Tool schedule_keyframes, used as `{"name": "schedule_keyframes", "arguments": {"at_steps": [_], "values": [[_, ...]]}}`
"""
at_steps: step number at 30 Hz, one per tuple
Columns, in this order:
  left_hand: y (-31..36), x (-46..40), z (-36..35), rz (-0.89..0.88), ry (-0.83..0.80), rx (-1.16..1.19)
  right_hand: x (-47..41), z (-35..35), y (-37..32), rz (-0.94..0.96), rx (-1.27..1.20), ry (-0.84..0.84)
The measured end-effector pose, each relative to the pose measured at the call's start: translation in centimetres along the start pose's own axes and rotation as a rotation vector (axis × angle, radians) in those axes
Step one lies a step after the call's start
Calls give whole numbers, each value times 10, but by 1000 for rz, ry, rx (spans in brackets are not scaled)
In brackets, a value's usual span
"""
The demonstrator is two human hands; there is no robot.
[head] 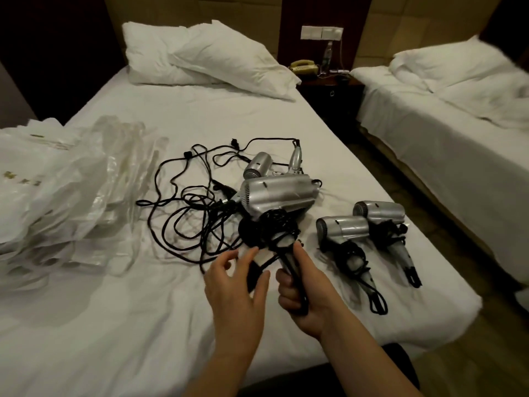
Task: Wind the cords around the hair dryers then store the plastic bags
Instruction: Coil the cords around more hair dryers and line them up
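Two hands work above the near edge of the white bed [114,325]. The right hand [297,285] grips the handle of a silver hair dryer [279,196], whose body points away from the person and whose handle already carries black cord turns. The left hand [234,285], fingers spread and loosely curved, reaches for the cord [254,275] just beside that handle. A tangle of loose cords [183,213] lies beyond the left hand. Two wound dryers [343,230] rest right of the right hand. Plastic bags [57,190] are piled far left.
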State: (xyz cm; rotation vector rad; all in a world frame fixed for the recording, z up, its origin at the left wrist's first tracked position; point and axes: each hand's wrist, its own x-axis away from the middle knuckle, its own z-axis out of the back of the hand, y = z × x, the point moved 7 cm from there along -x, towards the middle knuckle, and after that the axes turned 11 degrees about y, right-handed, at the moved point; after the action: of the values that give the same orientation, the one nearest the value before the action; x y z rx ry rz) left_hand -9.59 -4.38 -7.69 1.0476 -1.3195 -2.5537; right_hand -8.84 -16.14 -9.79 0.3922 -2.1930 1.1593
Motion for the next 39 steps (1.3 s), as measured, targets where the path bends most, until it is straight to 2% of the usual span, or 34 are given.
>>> {"name": "schedule_keyframes", "arguments": {"at_steps": [2, 6, 9, 11, 12, 15, 17, 22, 25, 30, 34, 37, 39], "values": [[-6, -14, -2, 22, 20, -45, -1, 6, -4, -10, -53, 2], [4, -49, -6, -108, -20, -142, 0, 14, 2, -23, -50, -5], [5, -53, -19, -268, -191, -168, -1, 16, 8, -12, -8, -2], [4, -45, -22, -311, -276, -153, -1, 14, 9, 15, 60, -8], [1, -44, -20, -269, -287, -137, -1, 13, 10, 37, 117, -14], [-19, -56, -14, 7, -241, -71, -1, 10, 18, 77, 305, -33], [-32, -64, -5, 102, -200, -85, -5, 10, 33, 54, 406, -49], [-85, -51, 28, 345, -190, -370, -24, 13, 92, -51, 645, -107], [-112, -32, 45, 444, -210, -464, -33, 13, 109, 34, 842, -108], [-114, -20, 50, 201, -233, -702, -39, -1, 97, 306, 1251, -60], [-102, -7, 38, -22, -271, -652, -44, -7, 92, 436, 1302, 19], [-101, -3, 35, -13, -305, -580, -47, -5, 93, 357, 1205, 61], [-100, -7, 36, 8, -265, -562, -49, -7, 92, 392, 1238, 97]]}}
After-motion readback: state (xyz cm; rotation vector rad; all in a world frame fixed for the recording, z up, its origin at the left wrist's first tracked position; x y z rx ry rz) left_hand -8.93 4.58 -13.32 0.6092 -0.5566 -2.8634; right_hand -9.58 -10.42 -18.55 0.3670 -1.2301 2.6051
